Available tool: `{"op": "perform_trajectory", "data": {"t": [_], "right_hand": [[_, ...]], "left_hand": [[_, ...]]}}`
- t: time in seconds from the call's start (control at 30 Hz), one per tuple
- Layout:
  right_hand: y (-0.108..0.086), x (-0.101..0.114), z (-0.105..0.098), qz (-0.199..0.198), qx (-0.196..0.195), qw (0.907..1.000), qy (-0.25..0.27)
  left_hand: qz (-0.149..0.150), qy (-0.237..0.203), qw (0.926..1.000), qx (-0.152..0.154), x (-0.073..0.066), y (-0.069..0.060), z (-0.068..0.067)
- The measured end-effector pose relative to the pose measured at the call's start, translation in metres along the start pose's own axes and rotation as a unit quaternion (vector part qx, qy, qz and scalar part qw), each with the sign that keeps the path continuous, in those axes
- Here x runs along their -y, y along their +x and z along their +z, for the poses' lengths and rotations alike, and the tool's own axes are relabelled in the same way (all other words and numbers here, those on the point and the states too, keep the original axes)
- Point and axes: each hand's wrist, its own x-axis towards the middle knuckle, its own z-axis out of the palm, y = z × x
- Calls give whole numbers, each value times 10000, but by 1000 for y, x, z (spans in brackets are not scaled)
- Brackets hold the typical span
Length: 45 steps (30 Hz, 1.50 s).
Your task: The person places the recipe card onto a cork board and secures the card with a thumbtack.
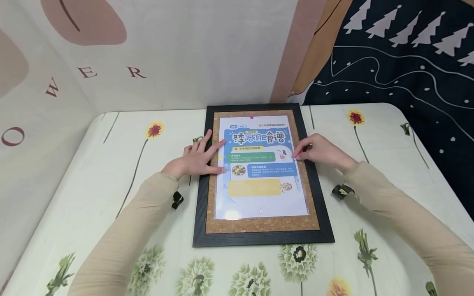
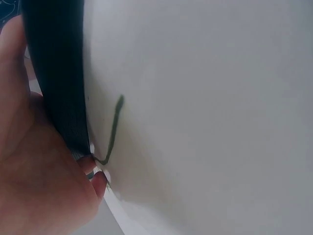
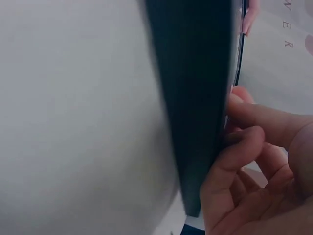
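A black-framed cork board (image 1: pixel 263 225) lies on the table, bearing a glossy printed sheet (image 1: pixel 259 203). A pink pin (image 1: pixel 252 117) shows at the sheet's top edge, and a small yellow spot (image 1: pixel 220 158) at its left edge. My left hand (image 1: pixel 198 158) rests with spread fingers across the left side of the frame, thumb and forefinger touching the sheet. In the left wrist view, fingers lie along the black frame (image 2: pixel 56 73). At the sheet's right edge, my right hand (image 1: pixel 320 152) pinches with thumb and forefinger; the fingertips hide what is between them.
A flower-printed cloth (image 1: pixel 92 197) covers the table. Behind it hang a pale wall cloth (image 1: pixel 185 53) and, at right, a dark cloth with white trees (image 1: pixel 396 74). Small black devices sit below the left wrist (image 1: pixel 177 200) and right wrist (image 1: pixel 342 191).
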Motion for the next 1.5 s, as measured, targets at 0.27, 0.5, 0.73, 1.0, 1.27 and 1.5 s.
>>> {"op": "perform_trajectory", "data": {"t": [0.27, 0.5, 0.73, 1.0, 1.27, 1.5], "right_hand": [[5, 3, -2, -75, 201, 9996, -201], [5, 4, 0, 44, 200, 9996, -169], [4, 8, 2, 168, 223, 9995, -120], [3, 10, 4, 228, 176, 9996, -58], [1, 8, 6, 129, 107, 9999, 22], [1, 4, 5, 61, 108, 9998, 169]], "left_hand": [[15, -68, 10000, -6, 1, 0, 1], [22, -125, 9999, -36, 2, 0, 2], [-27, -122, 9999, -26, 1, 0, 2], [-26, -113, 9999, -46, 1, 1, 2], [-83, -72, 9999, -31, -1, 1, 2], [-93, -54, 9999, -27, -2, 1, 2]]}}
